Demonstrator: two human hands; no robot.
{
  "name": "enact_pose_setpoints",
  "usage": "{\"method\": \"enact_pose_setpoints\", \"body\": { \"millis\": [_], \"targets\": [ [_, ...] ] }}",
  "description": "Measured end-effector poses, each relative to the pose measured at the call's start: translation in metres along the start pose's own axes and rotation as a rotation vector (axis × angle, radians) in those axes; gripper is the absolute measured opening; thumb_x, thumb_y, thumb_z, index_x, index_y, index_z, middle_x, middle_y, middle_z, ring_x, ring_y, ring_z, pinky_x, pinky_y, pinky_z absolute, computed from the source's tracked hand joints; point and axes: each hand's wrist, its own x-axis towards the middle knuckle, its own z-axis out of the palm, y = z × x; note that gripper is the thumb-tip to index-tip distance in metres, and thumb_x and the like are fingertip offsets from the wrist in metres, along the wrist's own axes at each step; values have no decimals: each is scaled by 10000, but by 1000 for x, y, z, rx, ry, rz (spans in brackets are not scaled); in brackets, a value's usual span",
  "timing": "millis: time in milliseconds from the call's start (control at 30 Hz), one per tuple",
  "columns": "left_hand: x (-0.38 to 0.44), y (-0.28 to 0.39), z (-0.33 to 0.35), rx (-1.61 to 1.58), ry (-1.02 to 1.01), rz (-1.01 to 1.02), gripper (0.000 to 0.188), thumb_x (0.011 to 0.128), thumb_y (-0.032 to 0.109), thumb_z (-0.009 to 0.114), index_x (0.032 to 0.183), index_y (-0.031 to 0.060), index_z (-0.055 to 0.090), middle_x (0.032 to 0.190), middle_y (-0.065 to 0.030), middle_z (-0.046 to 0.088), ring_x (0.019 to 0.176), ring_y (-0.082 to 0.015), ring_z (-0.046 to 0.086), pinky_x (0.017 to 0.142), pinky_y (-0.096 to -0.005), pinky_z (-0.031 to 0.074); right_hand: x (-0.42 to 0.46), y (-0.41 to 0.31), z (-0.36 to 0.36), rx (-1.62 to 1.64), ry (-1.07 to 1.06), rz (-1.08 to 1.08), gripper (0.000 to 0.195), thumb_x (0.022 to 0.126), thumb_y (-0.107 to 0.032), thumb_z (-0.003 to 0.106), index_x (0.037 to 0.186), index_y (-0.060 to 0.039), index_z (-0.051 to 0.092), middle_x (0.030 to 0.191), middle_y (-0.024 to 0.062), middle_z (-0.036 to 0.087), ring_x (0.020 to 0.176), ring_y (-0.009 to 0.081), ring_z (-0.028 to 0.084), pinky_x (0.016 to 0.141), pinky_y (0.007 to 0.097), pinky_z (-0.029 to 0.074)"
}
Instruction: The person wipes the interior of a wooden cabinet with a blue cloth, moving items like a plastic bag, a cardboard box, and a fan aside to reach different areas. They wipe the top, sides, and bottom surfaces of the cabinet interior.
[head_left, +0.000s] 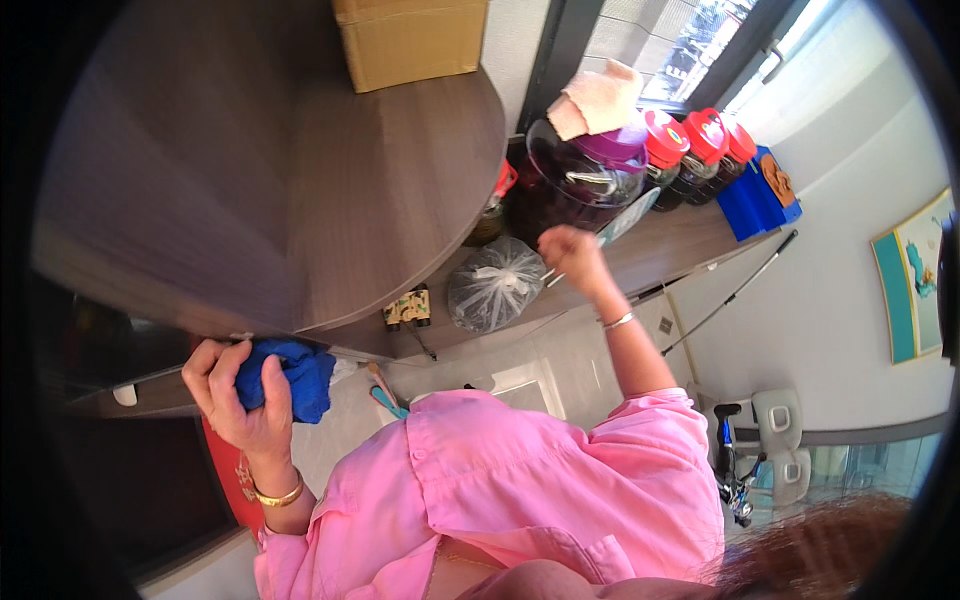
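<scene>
My left hand (247, 390), with a gold bracelet at its wrist, grips a crumpled blue cloth (289, 379) beside the lower edge of the dark wood cabinet. Farther right, my right hand (574, 259) has curled fingers at the front of a large dark-filled jar (574, 180). Thin white strips and a flat pale-blue item (630, 217) show around that hand; whether it holds them is unclear. A peach cloth (600, 101) lies over the jar's purple lid (619, 146). Left of my right hand sits a knotted clear plastic bag (495, 285).
Several red-lidded jars (705, 135) and a blue box (757, 195) line the ledge by the window. Camouflage binoculars (409, 307) lie near the bag. A cardboard box (412, 41) stands on a rounded wooden shelf (390, 165). A thin rod (731, 296) leans against the wall.
</scene>
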Motion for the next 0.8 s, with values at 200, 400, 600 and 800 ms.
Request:
{"method": "enact_pose_setpoints", "body": {
  "millis": [200, 400, 600, 800],
  "targets": [
    [-3, -2, -1, 19, 6, -17, 260, 788, 29, 724, 1028, 2, 627, 1033, -128, 514, 920, -250, 522, 819, -351, 437, -44, 36, 54, -236, 95, 132, 350, 806, -240, 735, 1084, -44, 652, 881, 141, 700, 791, 286, 689, 738, 386, 542],
    [-5, -2, -1, 17, 6, -20, 247, 813, 36, 715, 1040, -3, 626, 1032, -119, 507, 914, -235, 510, 814, -348, 427, -29, 59, 26, 77, 380, 561, 434, 837, -296, 720, 1102, 29, 613, 901, 154, 687, 655, 243, 671, 521, 353, 560],
    [-2, 0, 1, 26, 7, -2, 243, 818, 27, 710, 1043, -5, 625, 1034, -119, 505, 919, -238, 510, 827, -344, 424, -13, 109, 19, 106, 439, 776, 506, 834, -336, 736, 1073, 87, 592, 888, 165, 662, 603, 218, 657, 454, 348, 558],
    [-1, 3, 1, 37, 4, -13, 245, 809, 7, 704, 1040, -4, 622, 1035, -124, 504, 929, -245, 515, 839, -351, 428, 2, 132, 36, 459, 528, 763, 289, 835, -270, 739, 797, -12, 613, 659, 51, 590, 482, 125, 557, 376, 288, 429]
  ]
}}
